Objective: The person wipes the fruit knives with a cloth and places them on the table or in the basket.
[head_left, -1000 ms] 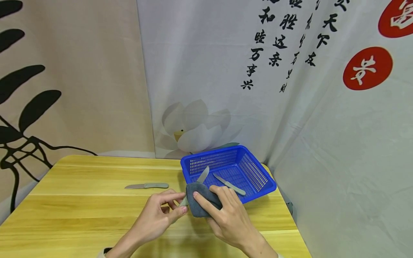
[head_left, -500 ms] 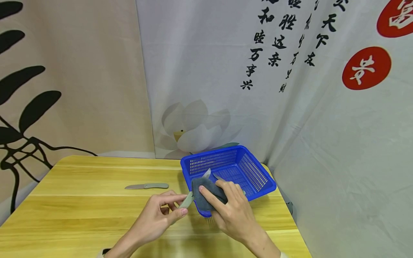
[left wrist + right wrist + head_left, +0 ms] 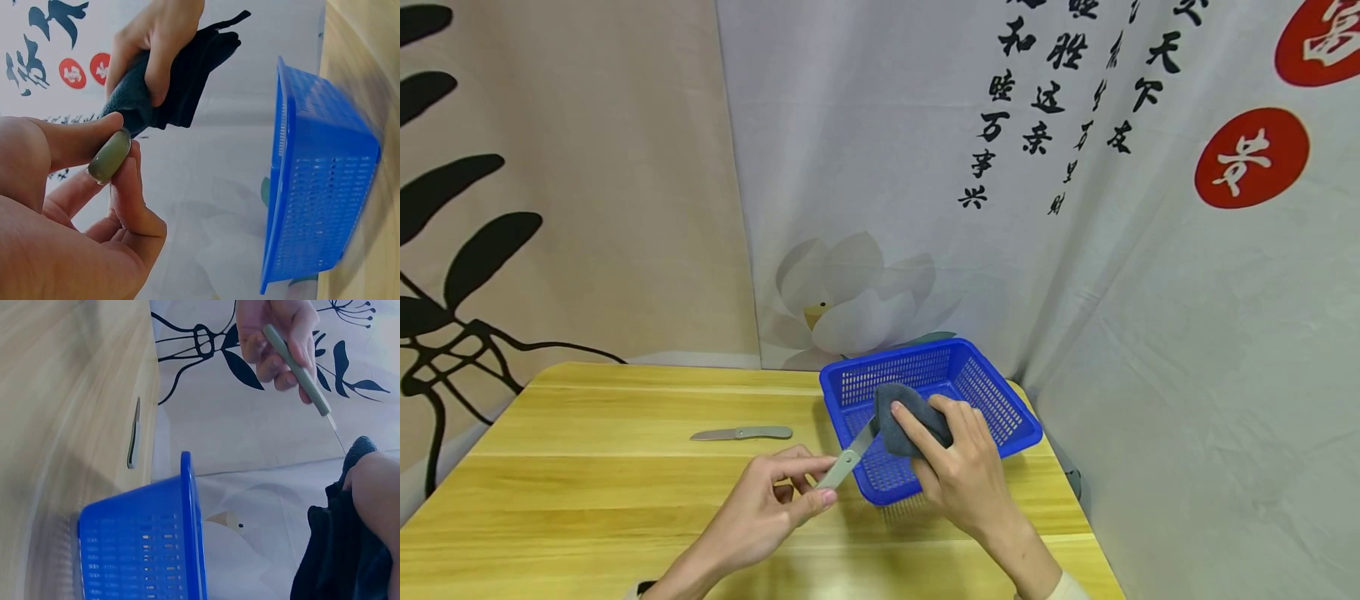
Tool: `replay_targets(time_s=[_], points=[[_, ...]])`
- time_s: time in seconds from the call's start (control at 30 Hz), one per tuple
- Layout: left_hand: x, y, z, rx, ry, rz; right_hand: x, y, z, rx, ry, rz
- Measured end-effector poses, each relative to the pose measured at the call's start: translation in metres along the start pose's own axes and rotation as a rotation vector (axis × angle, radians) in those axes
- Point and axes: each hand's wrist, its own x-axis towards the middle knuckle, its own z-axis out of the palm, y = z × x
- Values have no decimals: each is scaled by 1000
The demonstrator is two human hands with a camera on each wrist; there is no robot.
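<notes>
My left hand [image 3: 767,504] pinches the pale green handle of a small knife [image 3: 841,468] between thumb and fingers, with the blade pointing up and to the right. My right hand [image 3: 962,454] grips a folded dark grey-blue cloth [image 3: 904,421] around the blade's far end, so the tip is hidden. Both hands are held above the table, near the front left corner of a blue plastic basket [image 3: 887,492]. In the right wrist view, part of the bare blade [image 3: 334,429] shows between handle and cloth.
A second green-handled knife [image 3: 741,433] lies on the wooden table [image 3: 587,483], left of the basket, its blade pointing left. The basket stands at the table's back right corner. A printed curtain [image 3: 880,167] hangs behind and to the right.
My right hand has slid the cloth up and right along the blade, away from the handle, baring the blade's lower part. My left hand has stayed nearly still.
</notes>
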Motion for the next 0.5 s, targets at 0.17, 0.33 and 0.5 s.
replay_targets(time_s=[0.17,0.33,0.5], points=[[-1,-2,0,-7,-18,5,1,10,-2,-22,32,42],[-2,-2,0,-15,-21,-15,-2,14,-8,-28,54,100],[-2,-1,0,-9,15,-61,-3,3,-10,22,90,40]])
